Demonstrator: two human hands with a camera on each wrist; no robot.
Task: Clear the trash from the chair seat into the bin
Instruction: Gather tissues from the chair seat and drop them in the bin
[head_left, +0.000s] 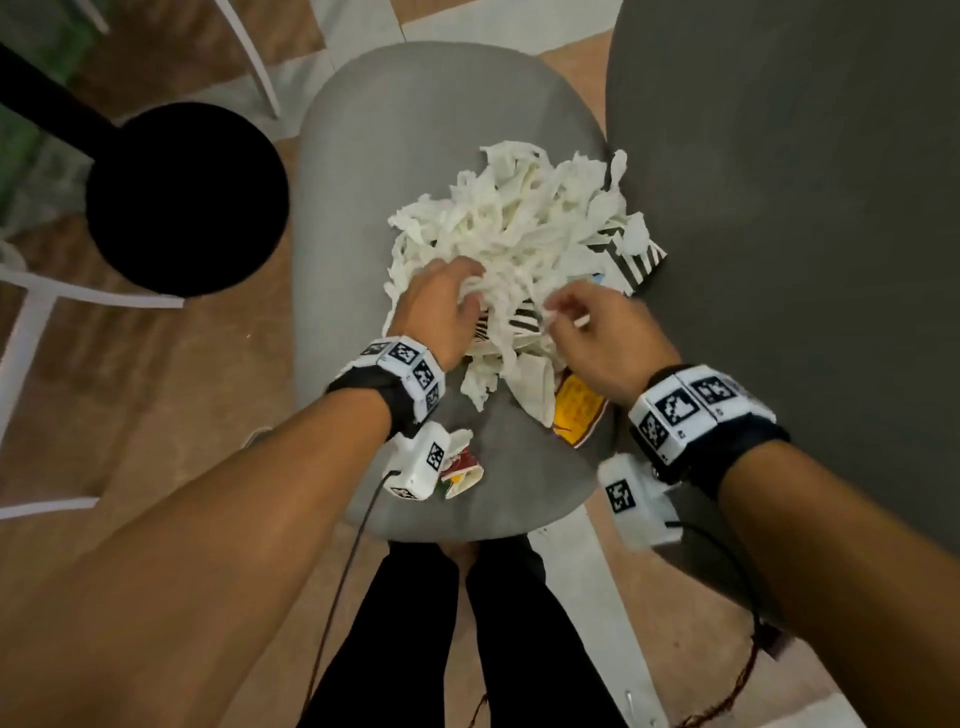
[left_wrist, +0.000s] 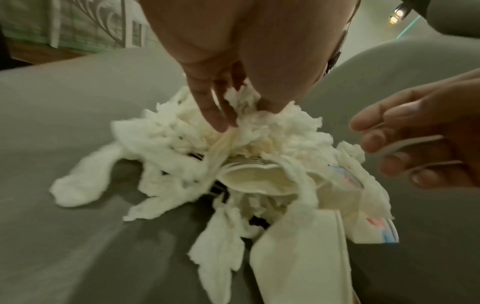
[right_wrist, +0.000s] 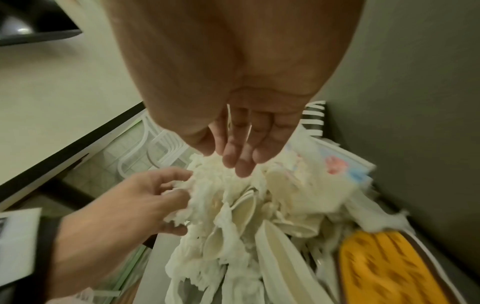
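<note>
A heap of white shredded tissue (head_left: 524, 223) lies on the grey chair seat (head_left: 395, 130), over a black-and-white striped wrapper (head_left: 634, 254) and a yellow wrapper (head_left: 579, 410). My left hand (head_left: 467, 296) digs into the heap's near left side, and its fingers (left_wrist: 215, 115) curl round a bunch of shreds. My right hand (head_left: 558, 312) is at the near right side, where its fingertips (right_wrist: 233, 162) pinch shreds; thin white strips run between the fingers. A crushed white paper cup (left_wrist: 254, 179) sits under the tissue. A round black shape, seemingly the bin (head_left: 187, 197), stands left of the chair.
A small red-and-yellow wrapper (head_left: 460, 470) lies on the seat's near edge by my left wrist. A dark grey surface (head_left: 805, 208) rises right of the seat. White chair legs (head_left: 31, 322) stand at far left on the wooden floor. My legs are just before the seat.
</note>
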